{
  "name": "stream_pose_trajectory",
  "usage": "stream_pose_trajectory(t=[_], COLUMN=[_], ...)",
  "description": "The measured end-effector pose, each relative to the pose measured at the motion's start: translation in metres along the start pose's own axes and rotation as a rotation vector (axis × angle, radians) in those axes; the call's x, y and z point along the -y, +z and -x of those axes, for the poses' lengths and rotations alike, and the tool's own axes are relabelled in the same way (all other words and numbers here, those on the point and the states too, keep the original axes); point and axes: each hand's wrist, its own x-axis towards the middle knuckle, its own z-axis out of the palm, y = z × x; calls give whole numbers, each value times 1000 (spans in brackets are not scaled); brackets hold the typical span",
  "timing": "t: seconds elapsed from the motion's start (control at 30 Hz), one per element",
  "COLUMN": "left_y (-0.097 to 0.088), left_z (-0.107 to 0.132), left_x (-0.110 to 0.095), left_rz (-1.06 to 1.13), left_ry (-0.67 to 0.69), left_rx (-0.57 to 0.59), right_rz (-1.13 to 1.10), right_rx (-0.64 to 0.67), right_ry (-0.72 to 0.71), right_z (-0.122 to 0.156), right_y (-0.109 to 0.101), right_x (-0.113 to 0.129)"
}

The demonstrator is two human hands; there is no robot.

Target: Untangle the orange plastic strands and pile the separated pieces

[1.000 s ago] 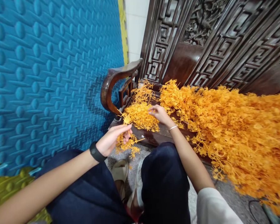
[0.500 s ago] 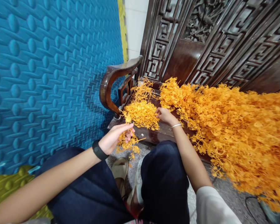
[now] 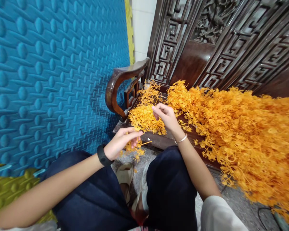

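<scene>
My left hand [image 3: 125, 140] is closed around a small bunch of orange plastic sprigs [image 3: 138, 153], which dangles below the fingers with one thin stem sticking out to the right. My right hand [image 3: 166, 116] hovers over the right side of a small pile of yellow-orange plastic pieces [image 3: 144, 119], thumb and fingertips pinched together. Whether anything sits in that pinch is too small to make out. Behind the pile lies a looser tangle of orange stems [image 3: 150, 91] on the dark wooden bench seat [image 3: 156, 140].
A large heap of orange plastic sprigs [image 3: 250, 128] covers the bench to the right and spills over its front. The curved armrest [image 3: 112, 91] and carved backrest [image 3: 192, 61] border the seat. Blue foam mat [image 3: 50, 80] lies left; a black cable [image 3: 261, 215] is at lower right.
My right hand has lifted from the pile's right edge and moved left, nearer my left hand. The left hand keeps its bunch, nearly still. The view has shifted slightly.
</scene>
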Motion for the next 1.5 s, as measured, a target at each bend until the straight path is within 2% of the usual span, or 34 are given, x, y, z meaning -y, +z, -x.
stream_pose_trajectory(t=[0.07,0.13,0.23,0.37,0.57,0.77,1.0,1.2,1.33,1.5], left_y=[-2,-4,-6,-6,-5,-8,-8,-6,-6,-5], left_z=[0,0,-2,-4,0,1,0,-1,1,1], left_x=[1,2,5,6,0,-4,-3,-2,-3,-5], left_rz=[-46,-87,-127,-144,-128,-3,-52,-9,53,95], left_ry=[21,39,60,57,73,91,90,62,104,128], left_rx=[-36,-71,-99,-66,-26,-51,-66,-50,-20,-84], right_rz=[-21,-19,6,83,99,-17,-78,-147,-249,-275], right_rx=[204,346,406,433,418,311,168,220,231,195], right_ry=[10,22,-1,1,-43,31,-8,14,59,109], right_z=[4,8,13,19,16,14,12,12,12,10], right_y=[8,13,20,29,27,20,22,23,23,23], right_x=[9,15,22,24,22,20,16,15,15,13])
